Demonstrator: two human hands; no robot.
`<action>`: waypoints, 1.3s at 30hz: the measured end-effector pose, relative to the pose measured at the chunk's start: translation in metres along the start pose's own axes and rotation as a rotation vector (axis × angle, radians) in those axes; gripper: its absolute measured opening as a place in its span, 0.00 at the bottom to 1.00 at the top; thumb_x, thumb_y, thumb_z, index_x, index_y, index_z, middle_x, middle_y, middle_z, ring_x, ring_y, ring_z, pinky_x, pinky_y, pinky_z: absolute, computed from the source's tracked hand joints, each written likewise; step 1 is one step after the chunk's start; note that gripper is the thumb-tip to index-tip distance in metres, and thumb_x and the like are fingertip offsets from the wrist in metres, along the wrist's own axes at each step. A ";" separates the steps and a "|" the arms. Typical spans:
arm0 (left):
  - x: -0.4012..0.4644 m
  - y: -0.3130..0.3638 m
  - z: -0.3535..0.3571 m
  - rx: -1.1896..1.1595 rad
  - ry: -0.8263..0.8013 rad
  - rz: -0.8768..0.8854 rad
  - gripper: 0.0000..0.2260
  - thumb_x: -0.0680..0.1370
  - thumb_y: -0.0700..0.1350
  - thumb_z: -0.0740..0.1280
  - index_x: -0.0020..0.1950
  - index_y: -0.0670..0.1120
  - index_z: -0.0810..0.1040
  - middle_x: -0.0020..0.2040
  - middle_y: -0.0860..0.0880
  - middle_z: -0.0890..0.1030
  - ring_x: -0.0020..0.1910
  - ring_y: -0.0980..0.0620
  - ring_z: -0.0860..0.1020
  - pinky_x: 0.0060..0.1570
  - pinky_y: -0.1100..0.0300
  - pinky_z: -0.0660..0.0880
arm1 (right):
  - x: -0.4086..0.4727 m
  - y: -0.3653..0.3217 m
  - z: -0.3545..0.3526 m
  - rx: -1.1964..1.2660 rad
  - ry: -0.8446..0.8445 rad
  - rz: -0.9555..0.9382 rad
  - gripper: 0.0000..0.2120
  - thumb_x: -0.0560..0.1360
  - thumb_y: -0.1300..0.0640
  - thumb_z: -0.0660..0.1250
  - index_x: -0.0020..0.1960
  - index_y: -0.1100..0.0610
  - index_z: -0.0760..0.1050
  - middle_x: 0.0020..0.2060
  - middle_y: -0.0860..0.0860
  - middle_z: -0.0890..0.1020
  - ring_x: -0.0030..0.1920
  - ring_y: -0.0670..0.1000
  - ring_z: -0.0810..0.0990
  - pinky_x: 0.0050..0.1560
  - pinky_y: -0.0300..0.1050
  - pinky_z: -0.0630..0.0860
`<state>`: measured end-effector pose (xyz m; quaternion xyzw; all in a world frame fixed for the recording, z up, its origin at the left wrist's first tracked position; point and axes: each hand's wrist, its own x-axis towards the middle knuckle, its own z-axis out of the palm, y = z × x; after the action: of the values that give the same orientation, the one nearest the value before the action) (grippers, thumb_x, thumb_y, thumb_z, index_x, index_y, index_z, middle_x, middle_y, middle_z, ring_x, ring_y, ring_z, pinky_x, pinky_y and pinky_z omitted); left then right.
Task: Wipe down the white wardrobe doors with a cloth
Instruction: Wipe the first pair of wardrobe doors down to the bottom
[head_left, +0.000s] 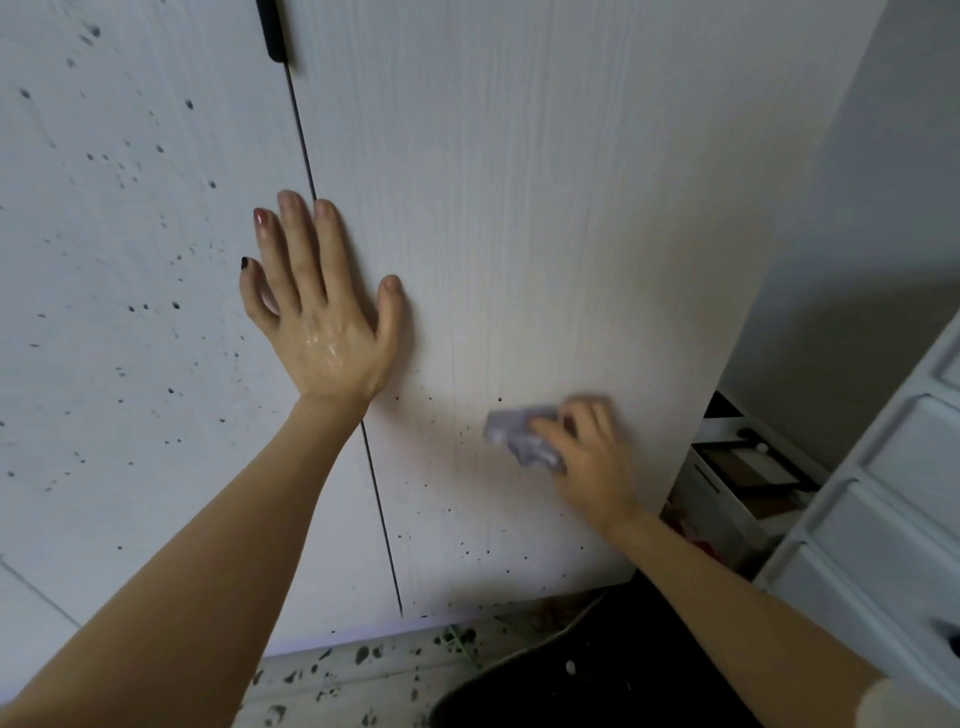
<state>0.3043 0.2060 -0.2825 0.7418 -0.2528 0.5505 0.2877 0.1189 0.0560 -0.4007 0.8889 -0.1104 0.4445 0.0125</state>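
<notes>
White wardrobe, 2 doors: left door (130, 312) speckled dark. Left hand (322, 312) flat across door gap, fingers spread. Right door (545, 208), lower part: right hand (587, 457) blurred, fingers gripping grey cloth (519, 431) against panel. Drawers (893, 467) far right.

Cloth (524, 434) (right hand (587, 457) too) motion-blurred

Right door (545, 234) face is bare above and left of the cloth (522, 434), free to sweep. Left hand (317, 312) lies flat across the door gap (382, 519), blocking that strip. White drawer unit (893, 509) stands close on the right, narrowing room at door's edge. Black handle (274, 31) sticks out up top.
</notes>
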 end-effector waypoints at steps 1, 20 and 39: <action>0.000 0.000 -0.001 -0.014 0.000 0.003 0.29 0.77 0.53 0.58 0.74 0.42 0.59 0.73 0.39 0.63 0.73 0.41 0.60 0.68 0.46 0.54 | 0.023 -0.006 -0.008 0.039 0.111 0.032 0.19 0.61 0.69 0.73 0.50 0.57 0.78 0.46 0.52 0.70 0.47 0.52 0.66 0.37 0.41 0.69; -0.070 -0.066 0.004 -0.138 -0.030 0.342 0.24 0.77 0.43 0.57 0.74 0.41 0.62 0.73 0.46 0.61 0.75 0.49 0.52 0.70 0.45 0.57 | 0.068 -0.085 0.026 0.075 0.274 0.001 0.16 0.65 0.65 0.67 0.52 0.57 0.78 0.48 0.51 0.68 0.47 0.54 0.70 0.39 0.39 0.69; -0.105 -0.086 0.000 -0.162 -0.056 0.386 0.22 0.76 0.38 0.62 0.71 0.39 0.67 0.71 0.43 0.67 0.71 0.44 0.63 0.68 0.45 0.63 | 0.066 -0.107 0.041 0.028 0.235 -0.026 0.20 0.63 0.65 0.70 0.55 0.57 0.79 0.48 0.52 0.69 0.47 0.53 0.67 0.33 0.40 0.69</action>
<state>0.3358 0.2731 -0.3966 0.6693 -0.4414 0.5523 0.2285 0.2119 0.1429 -0.3651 0.8322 -0.0902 0.5468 0.0189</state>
